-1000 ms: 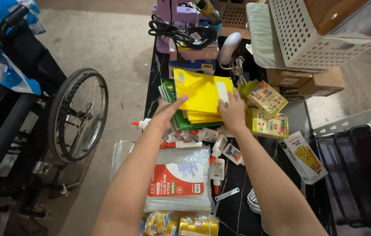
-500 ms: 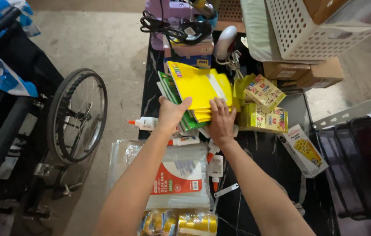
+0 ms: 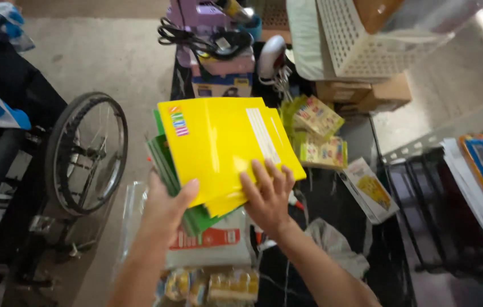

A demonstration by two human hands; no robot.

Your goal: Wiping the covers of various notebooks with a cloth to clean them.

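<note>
Both my hands hold a stack of thin folders lifted above a cluttered black table [image 3: 332,199]. The top folders are bright yellow [image 3: 219,142], with green ones [image 3: 165,162] under them at the left edge. My left hand [image 3: 165,207] grips the stack's lower left corner, thumb on top. My right hand [image 3: 267,196] clamps the lower right edge with its fingers spread over the yellow cover.
Below the stack lie a clear bag with a red and white label [image 3: 213,244] and yellow packets [image 3: 213,284]. Green and yellow boxes [image 3: 318,133], a white basket [image 3: 378,40] and cardboard boxes [image 3: 366,94] crowd the far end. A wheelchair wheel [image 3: 85,153] stands at the left.
The folder stack lay on the table under my hands a second ago. Both hands have closed on it and raised it toward me, so it now looks larger.
</note>
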